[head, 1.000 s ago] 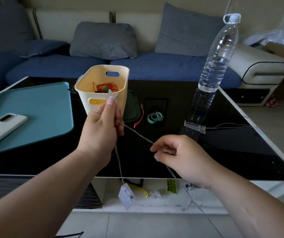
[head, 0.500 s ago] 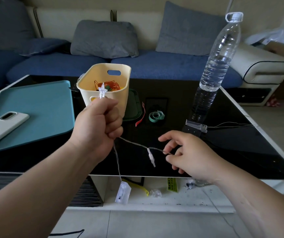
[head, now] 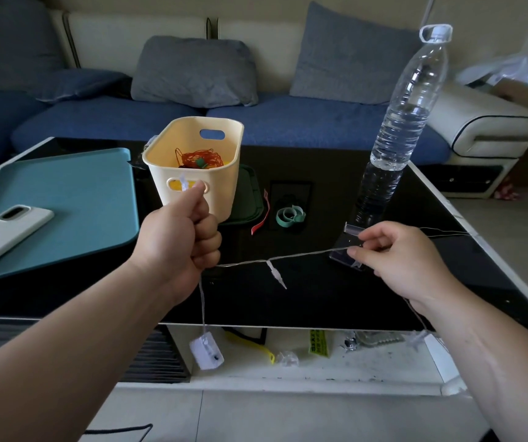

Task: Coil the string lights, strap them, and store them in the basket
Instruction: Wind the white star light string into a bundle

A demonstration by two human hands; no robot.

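Yellow tag (head: 319,343), 6 o'clock under table (head: 320,301): print too small to read. L hand (head: 176,247) fisted round lights (head: 275,274), bulb out top. R hand (head: 406,260), at its 3 o'clock, pinches lights too.

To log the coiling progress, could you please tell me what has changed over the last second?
The right hand, pinching the thin clear string-light wire, moved out to the right, drawing a longer span with a small clear bulb hanging from it. The left hand still grips the wire before the cream plastic basket; the white battery box still dangles.
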